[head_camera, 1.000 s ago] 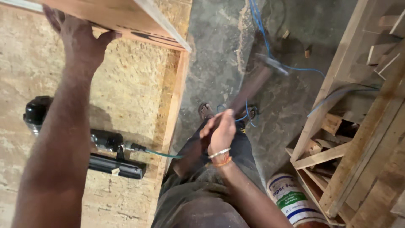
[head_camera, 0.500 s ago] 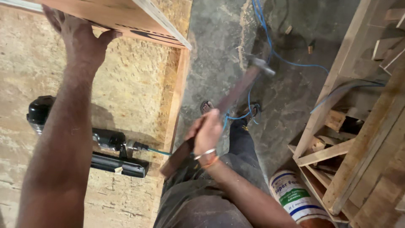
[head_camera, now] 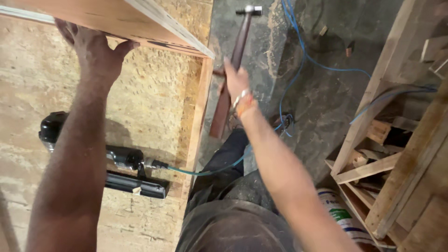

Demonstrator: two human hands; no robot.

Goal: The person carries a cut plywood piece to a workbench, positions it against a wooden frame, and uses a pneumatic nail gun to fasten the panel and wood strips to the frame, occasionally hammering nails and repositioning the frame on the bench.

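Observation:
My left hand presses against the underside edge of a brown wooden panel that stands tilted over a chipboard sheet. My right hand grips the wooden handle of a hammer; its metal head points up and away, just right of the panel's corner. A bracelet sits on my right wrist. A black pneumatic nail gun lies on the chipboard below my left forearm.
A blue air hose snakes over the dusty concrete floor from the nail gun. At the right stand wooden frames with offcuts. A white and green bucket sits by my right elbow. My dark trousers fill the lower middle.
My right hand has lifted the hammer from down near my legs up to the panel's corner, and the head now points upward. My left hand stays on the panel.

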